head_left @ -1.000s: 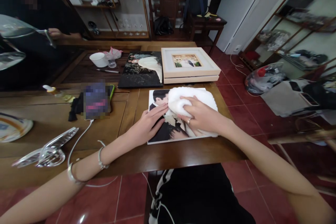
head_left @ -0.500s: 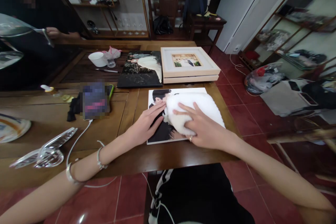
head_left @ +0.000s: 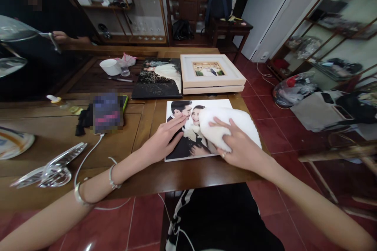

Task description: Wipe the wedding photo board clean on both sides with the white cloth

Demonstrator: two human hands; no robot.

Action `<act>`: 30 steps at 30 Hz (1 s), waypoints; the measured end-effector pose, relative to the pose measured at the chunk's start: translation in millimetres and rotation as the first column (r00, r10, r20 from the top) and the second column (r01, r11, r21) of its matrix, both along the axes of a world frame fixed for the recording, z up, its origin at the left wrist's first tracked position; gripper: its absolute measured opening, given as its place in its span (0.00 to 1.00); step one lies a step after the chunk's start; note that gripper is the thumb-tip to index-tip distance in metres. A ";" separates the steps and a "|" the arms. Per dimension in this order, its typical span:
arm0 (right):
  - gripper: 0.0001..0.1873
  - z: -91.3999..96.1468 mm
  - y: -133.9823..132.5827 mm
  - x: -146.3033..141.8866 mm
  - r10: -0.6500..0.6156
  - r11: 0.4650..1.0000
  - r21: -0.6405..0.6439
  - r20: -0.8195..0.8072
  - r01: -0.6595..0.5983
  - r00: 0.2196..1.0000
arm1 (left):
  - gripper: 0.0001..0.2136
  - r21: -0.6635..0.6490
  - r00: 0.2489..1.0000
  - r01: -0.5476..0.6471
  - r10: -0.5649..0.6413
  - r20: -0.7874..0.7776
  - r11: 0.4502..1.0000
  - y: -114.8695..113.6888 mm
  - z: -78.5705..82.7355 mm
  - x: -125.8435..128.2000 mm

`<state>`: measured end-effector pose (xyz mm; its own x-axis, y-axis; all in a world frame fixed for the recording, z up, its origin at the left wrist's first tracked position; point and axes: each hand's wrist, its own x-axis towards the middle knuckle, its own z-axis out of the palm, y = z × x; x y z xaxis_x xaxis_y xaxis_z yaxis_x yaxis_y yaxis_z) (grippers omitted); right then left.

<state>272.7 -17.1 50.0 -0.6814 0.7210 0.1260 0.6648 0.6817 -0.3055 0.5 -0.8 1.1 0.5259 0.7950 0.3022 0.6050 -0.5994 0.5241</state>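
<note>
A flat photo panel [head_left: 188, 147] with a picture of a couple lies on the wooden table in front of me. My left hand [head_left: 167, 135] rests flat on its left part, fingers stretched out and holding nothing. On the panel's right part is a white fluffy cloth [head_left: 244, 119], which spreads past the panel's right edge. My right hand [head_left: 237, 143] presses down on this cloth and grips it, with some fingers extended over it and others sunk into the pile. The cloth covers the panel's right side.
Behind the panel lie a dark photo panel [head_left: 159, 82] and stacked pale frames [head_left: 213, 80]. To the left are a cabled device [head_left: 107, 113], a shiny silver ornament [head_left: 55, 168] and a white bowl [head_left: 110, 66]. A person in dark clothes [head_left: 59, 11] is across the table.
My right hand has slid the white cloth to the right across the photo panel, uncovering more of the picture's middle. My left hand has stayed in place.
</note>
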 end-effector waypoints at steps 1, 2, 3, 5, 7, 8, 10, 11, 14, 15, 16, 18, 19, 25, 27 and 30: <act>0.07 -1.7 10.7 -3.1 -0.036 0.999 0.016 -0.007 0.036 0.999 | 0.22 -0.002 1.000 0.001 -0.001 0.004 1.000 -0.2 0.6 0.1; 0.07 -3.1 20.9 -7.4 -0.066 0.998 0.020 -0.008 0.066 0.998 | 0.21 -0.005 1.000 0.001 -0.001 0.007 1.000 -0.5 1.3 0.3; 0.08 -4.2 30.1 -12.6 -0.089 0.996 0.020 -0.003 0.089 0.996 | 0.21 -0.011 1.000 -0.004 0.004 0.009 1.000 -1.0 2.1 0.4; 0.08 -5.3 43.6 -25.5 -0.096 0.995 0.014 0.014 0.096 0.995 | 0.21 -0.027 1.000 -0.018 0.018 0.018 0.999 -2.2 4.1 0.7; 0.09 -5.3 48.7 -40.5 -0.048 0.999 0.015 0.026 0.048 0.998 | 0.21 -0.034 0.998 -0.036 0.038 0.051 0.999 -3.4 6.3 0.5; 0.10 -4.8 48.0 -48.0 -0.009 1.000 0.016 0.032 0.009 0.999 | 0.22 -0.030 0.996 -0.046 0.048 0.077 0.999 -3.8 7.2 0.1; 0.11 -3.3 40.8 -62.0 0.084 0.996 0.010 0.046 -0.085 0.995 | 0.23 -0.007 0.990 -0.054 0.054 0.134 0.999 -4.1 8.4 -1.1; 0.11 -2.3 35.0 -67.8 0.130 0.991 0.006 0.056 -0.131 0.990 | 0.23 0.004 0.986 -0.057 0.056 0.158 0.998 -3.9 8.7 -1.9; 0.10 0.9 13.0 -78.2 0.269 0.963 -0.014 0.092 -0.269 0.959 | 0.23 0.022 0.978 -0.069 0.063 0.199 0.997 -2.6 8.5 -3.9; 0.10 1.9 5.3 -78.9 0.317 0.949 -0.024 0.097 -0.316 0.944 | 0.23 0.020 0.977 -0.076 0.070 0.201 0.997 -2.1 8.3 -4.3; 0.09 2.9 -2.2 -78.3 0.363 0.932 -0.038 0.097 -0.361 0.927 | 0.23 0.017 0.977 -0.081 0.076 0.200 0.997 -1.8 8.2 -4.5; 0.07 4.6 -16.0 -73.1 0.454 0.891 -0.072 0.085 -0.449 0.887 | 0.23 0.011 0.979 -0.073 0.070 0.193 0.997 -1.6 8.1 -4.4; 0.06 5.5 -22.1 -68.8 0.490 0.871 -0.090 0.076 -0.483 0.869 | 0.23 0.007 0.980 -0.064 0.062 0.188 0.998 -1.8 8.2 -4.1; 0.07 11.1 -45.4 -28.5 0.479 0.861 -0.211 0.024 -0.464 0.878 | 0.24 0.014 0.998 -0.008 0.007 0.067 1.000 -4.1 7.5 -1.3; 0.08 12.9 -47.6 -13.3 0.403 0.891 -0.227 -0.003 -0.393 0.915 | 0.25 0.021 1.000 0.008 -0.008 0.006 1.000 -3.9 5.8 -0.7; 0.08 14.1 -44.1 6.2 0.279 0.940 -0.200 -0.018 -0.277 0.960 | 0.24 0.039 0.999 0.038 -0.037 -0.029 0.999 -3.0 2.8 -0.6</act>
